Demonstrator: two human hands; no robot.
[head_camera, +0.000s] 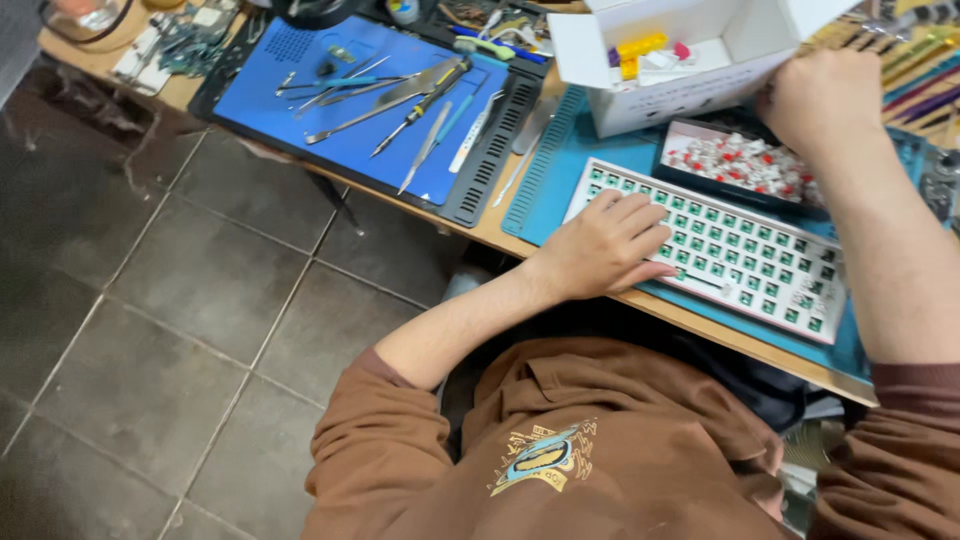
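Observation:
A white keyboard frame (760, 262) with rows of green sockets lies on a teal mat (560, 170). My left hand (605, 245) rests flat on the keyboard's left end, fingers loosely curled, holding nothing. My right hand (822, 98) is raised beyond the keyboard and grips the edge of a white cardboard box (680, 85). That box holds yellow, red and white small parts. Between the box and the keyboard sits a dark tray (745, 162) filled with red-and-white key switches.
To the left lies a blue work mat (300, 110) with tweezers, screwdrivers and other slim tools. More tools line the bench's right edge (920, 75). Dark floor tiles (180, 300) spread on the left. My brown sweatshirt (560, 450) fills the bottom.

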